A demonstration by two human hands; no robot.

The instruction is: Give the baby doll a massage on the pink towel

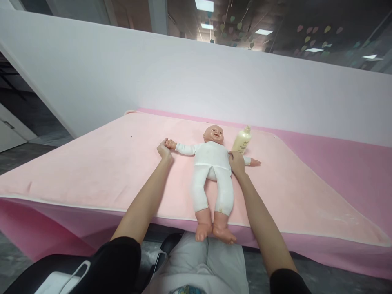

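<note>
A baby doll (pixel 211 155) with a white cloth body lies on its back, arms spread, its feet reaching past the table's front edge. My left hand (pixel 164 151) is closed around the doll's hand (pixel 171 144) on the left. At the other side of the torso, my right hand (pixel 237 163) is closed against the doll's side and upper arm, with its fingertips partly hidden. The doll's forearm on that side emerges beyond my hand. A pale yellow pump bottle (pixel 242 139) is just behind my right hand, beside the doll's head.
A light pink padded mat (pixel 101 171) covers the table, over a darker pink cloth (pixel 346 163). Behind it rises a white partition (pixel 190 77). My lap is below the front edge, and a white object with a cord (pixel 61 281) lies at lower left.
</note>
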